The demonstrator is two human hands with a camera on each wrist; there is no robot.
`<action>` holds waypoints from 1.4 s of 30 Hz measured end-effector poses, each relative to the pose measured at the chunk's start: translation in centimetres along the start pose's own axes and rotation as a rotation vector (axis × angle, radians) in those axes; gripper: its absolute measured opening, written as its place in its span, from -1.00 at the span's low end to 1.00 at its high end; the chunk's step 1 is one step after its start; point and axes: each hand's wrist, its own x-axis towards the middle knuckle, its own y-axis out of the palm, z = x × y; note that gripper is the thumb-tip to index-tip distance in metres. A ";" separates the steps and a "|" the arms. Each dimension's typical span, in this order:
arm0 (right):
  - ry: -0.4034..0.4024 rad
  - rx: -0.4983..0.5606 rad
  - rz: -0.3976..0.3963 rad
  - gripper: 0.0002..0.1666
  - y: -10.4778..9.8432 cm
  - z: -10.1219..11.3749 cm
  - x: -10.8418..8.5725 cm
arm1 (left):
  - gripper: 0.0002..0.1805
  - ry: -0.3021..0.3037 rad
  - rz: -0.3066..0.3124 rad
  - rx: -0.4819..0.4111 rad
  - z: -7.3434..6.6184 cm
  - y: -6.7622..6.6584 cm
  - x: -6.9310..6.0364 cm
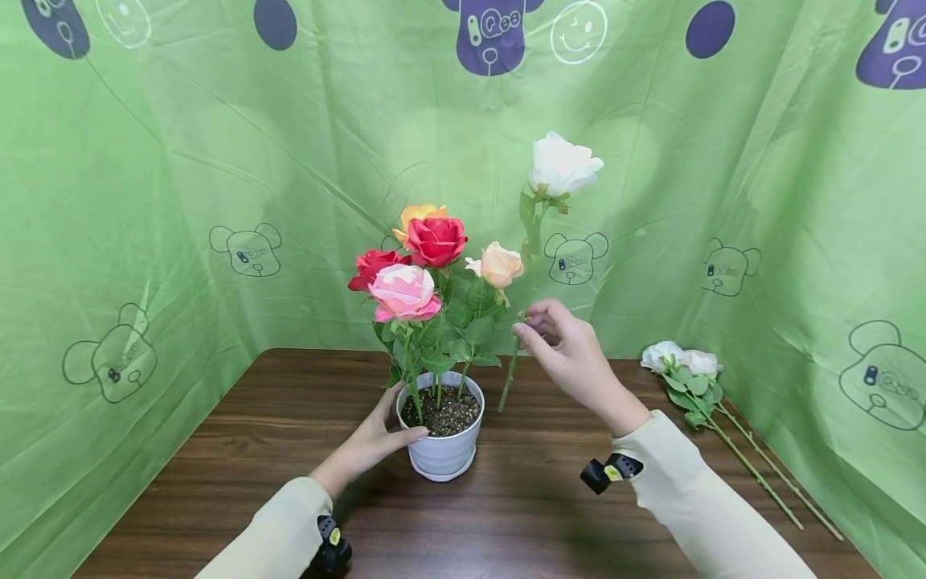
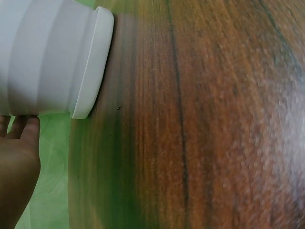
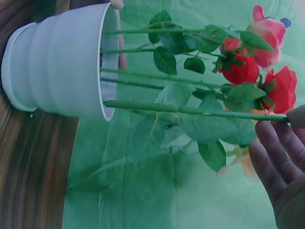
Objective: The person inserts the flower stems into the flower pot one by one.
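L hand (image 1: 376, 430) at 9 o'clock of white pot (image 1: 443, 457), fingers part-open, gripping its side; 5 potted roses (image 1: 405, 292) stand in it. R hand (image 1: 567, 346) at 2 o'clock, fingers nearly closed, pinching white rose (image 1: 564, 165) by stem, bloom approx. 1 o'clock. 2 spare white roses (image 1: 682, 358) on worktop (image 1: 289, 418), 3 o'clock.

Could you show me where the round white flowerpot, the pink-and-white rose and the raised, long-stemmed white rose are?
Round white flowerpot (image 1: 443, 453): head view, outer wall.
Pink-and-white rose (image 1: 405, 293): head view, petals.
Raised, long-stemmed white rose (image 1: 564, 166): head view, petals.
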 end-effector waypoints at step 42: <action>0.050 -0.121 0.085 -0.84 7.5 -3.0 0.1 | 0.06 -0.041 -0.014 0.028 -0.2 0.1 -0.1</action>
